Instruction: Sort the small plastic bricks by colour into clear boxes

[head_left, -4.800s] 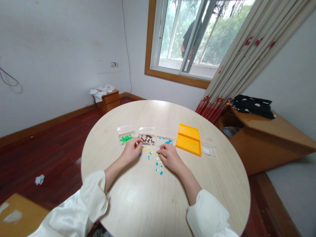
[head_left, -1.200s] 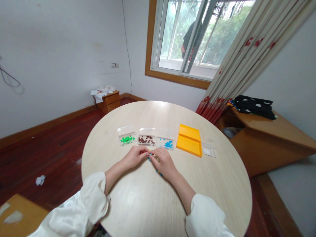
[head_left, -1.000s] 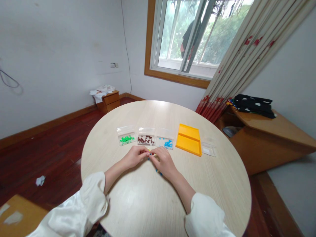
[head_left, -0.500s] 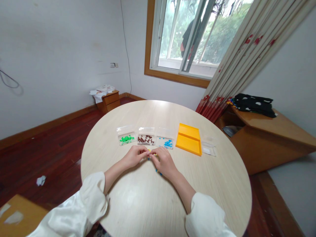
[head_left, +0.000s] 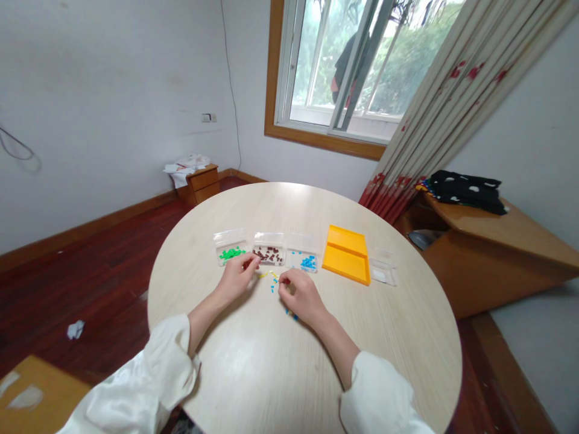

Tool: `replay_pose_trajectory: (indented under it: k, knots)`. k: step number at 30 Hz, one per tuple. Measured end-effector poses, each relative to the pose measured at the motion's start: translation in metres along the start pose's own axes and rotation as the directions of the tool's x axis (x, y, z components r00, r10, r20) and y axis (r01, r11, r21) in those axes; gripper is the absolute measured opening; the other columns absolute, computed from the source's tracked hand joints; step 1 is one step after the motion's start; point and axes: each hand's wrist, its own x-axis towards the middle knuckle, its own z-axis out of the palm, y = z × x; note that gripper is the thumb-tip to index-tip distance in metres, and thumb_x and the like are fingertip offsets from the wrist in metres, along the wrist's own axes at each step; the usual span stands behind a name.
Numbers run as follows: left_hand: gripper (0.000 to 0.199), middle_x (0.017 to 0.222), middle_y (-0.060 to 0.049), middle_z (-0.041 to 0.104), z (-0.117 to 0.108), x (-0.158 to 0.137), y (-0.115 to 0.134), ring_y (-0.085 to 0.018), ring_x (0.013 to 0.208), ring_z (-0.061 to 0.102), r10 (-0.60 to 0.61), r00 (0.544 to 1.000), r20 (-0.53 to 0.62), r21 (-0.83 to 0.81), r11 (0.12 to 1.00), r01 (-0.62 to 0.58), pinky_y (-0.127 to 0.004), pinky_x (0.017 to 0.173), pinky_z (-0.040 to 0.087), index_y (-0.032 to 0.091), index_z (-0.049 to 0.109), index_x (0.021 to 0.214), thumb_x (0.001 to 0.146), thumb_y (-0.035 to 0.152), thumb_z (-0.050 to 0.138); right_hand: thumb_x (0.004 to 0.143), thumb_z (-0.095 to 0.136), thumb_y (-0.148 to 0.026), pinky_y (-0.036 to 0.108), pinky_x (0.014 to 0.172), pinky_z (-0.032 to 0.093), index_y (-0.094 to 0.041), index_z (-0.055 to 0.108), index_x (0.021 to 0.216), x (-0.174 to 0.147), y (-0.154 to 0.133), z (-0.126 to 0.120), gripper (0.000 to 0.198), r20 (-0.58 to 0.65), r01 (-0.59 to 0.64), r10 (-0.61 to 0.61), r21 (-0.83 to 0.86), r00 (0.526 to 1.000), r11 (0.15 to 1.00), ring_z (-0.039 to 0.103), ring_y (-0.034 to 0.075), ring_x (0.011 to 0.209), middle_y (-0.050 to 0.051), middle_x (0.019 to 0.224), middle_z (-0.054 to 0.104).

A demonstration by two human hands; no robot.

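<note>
My left hand point(head_left: 236, 276) hovers at the front edge between the box of green pieces point(head_left: 232, 253) and the box of brown pieces point(head_left: 268, 255). Its thumb and forefinger are pinched together; anything between them is too small to make out. My right hand point(head_left: 302, 295) is curled above the table, fingertips pinched, their contents hidden. Small yellow pieces point(head_left: 274, 275) and a few blue pieces point(head_left: 272, 289) lie between the hands. A blue and yellow strip of pieces point(head_left: 291, 314) shows partly from beneath my right hand.
Behind my right hand stands a clear box of blue pieces point(head_left: 308, 262). Right of it lie an open yellow case point(head_left: 346, 263) and another clear box point(head_left: 383, 274). Everything rests on a round wooden table point(head_left: 253, 374). A person point(head_left: 346, 66) is visible beyond the window.
My hands were together over the small yellow pieces. The left has moved left and away toward the brown box, uncovering yellow and blue pieces; the right has stayed nearly in place.
</note>
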Motion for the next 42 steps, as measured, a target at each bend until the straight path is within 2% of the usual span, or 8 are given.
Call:
replay_pose_trajectory:
  k: [7,13,16,19,26,30,35,42]
  knots:
    - [0.032,0.059,0.001,0.055,-0.003,0.003,-0.005,-0.013,0.058,0.047,-0.052,0.996,-0.072,0.023,0.998,0.054,-0.024,0.057,0.035,0.016,0.057,0.066,0.081,0.039,0.041,0.080,0.047,-0.010,0.030,0.070,0.043,-0.018,0.060,0.081,-0.001,0.002,-0.001,0.015,-0.016,0.014,-0.013,0.009,1.000,1.000,0.058,0.017,0.074,0.005,0.077,0.065]
    - [0.030,0.057,0.002,0.052,-0.006,0.005,-0.005,-0.012,0.057,0.045,-0.066,0.994,-0.092,0.040,0.997,0.070,-0.024,0.057,0.035,0.016,0.055,0.063,0.081,0.036,0.042,0.086,0.046,-0.016,0.032,0.072,0.047,-0.018,0.063,0.087,-0.001,0.007,-0.001,0.017,-0.047,-0.032,0.033,0.010,0.998,0.999,0.060,0.018,0.077,0.007,0.080,0.067]
    - [0.030,0.058,0.001,0.054,-0.003,0.004,-0.005,-0.013,0.058,0.046,-0.038,0.999,-0.019,0.035,0.999,0.039,-0.024,0.057,0.035,0.015,0.056,0.064,0.081,0.035,0.043,0.086,0.047,-0.020,0.033,0.074,0.048,-0.018,0.064,0.087,-0.001,0.013,-0.001,0.017,-0.095,-0.091,0.091,0.003,0.991,0.996,0.062,0.019,0.078,0.007,0.081,0.068]
    - [0.026,0.063,-0.001,0.057,0.001,0.001,-0.005,-0.013,0.060,0.048,0.029,0.991,0.132,0.037,0.999,-0.034,-0.024,0.058,0.035,0.014,0.060,0.068,0.081,0.031,0.046,0.086,0.048,-0.022,0.034,0.075,0.049,-0.018,0.064,0.091,-0.001,0.020,-0.002,0.018,-0.178,-0.166,0.164,0.003,0.970,0.986,0.063,0.020,0.079,0.008,0.084,0.069]
    - [0.014,0.084,-0.005,0.056,0.005,-0.009,-0.002,-0.015,0.079,0.052,0.201,0.891,0.407,0.017,0.974,-0.227,-0.027,0.073,0.043,0.016,0.067,0.082,0.079,0.018,0.053,0.085,0.043,-0.021,0.037,0.083,0.050,-0.014,0.062,0.105,0.000,0.035,-0.007,0.029,-0.290,-0.282,0.268,-0.007,0.919,0.959,0.063,0.022,0.091,0.013,0.099,0.068]
    - [0.017,0.092,-0.006,0.053,0.005,-0.011,-0.005,-0.017,0.091,0.051,0.244,0.861,0.447,0.021,0.959,-0.282,-0.030,0.083,0.043,0.017,0.067,0.089,0.080,0.014,0.053,0.084,0.040,-0.019,0.042,0.090,0.046,-0.010,0.057,0.117,-0.001,0.042,-0.003,0.037,-0.295,-0.348,0.324,-0.033,0.899,0.937,0.059,0.025,0.103,0.016,0.112,0.064]
    - [0.015,0.091,-0.006,0.053,0.006,-0.009,-0.008,-0.018,0.091,0.051,0.207,0.880,0.427,0.074,0.962,-0.262,-0.032,0.085,0.043,0.016,0.067,0.088,0.080,0.015,0.055,0.083,0.042,-0.019,0.048,0.092,0.041,-0.013,0.048,0.127,-0.004,0.046,0.001,0.045,-0.281,-0.347,0.300,-0.138,0.912,0.928,0.052,0.028,0.109,0.017,0.119,0.058]
    - [0.016,0.088,-0.006,0.053,0.011,-0.009,-0.012,-0.018,0.088,0.051,0.248,0.872,0.422,0.077,0.949,-0.307,-0.031,0.082,0.043,0.017,0.068,0.087,0.080,0.014,0.054,0.081,0.046,-0.016,0.044,0.088,0.039,-0.017,0.052,0.120,-0.002,0.032,-0.003,0.039,-0.240,-0.286,0.236,-0.202,0.942,0.937,0.049,0.027,0.106,0.013,0.114,0.057]
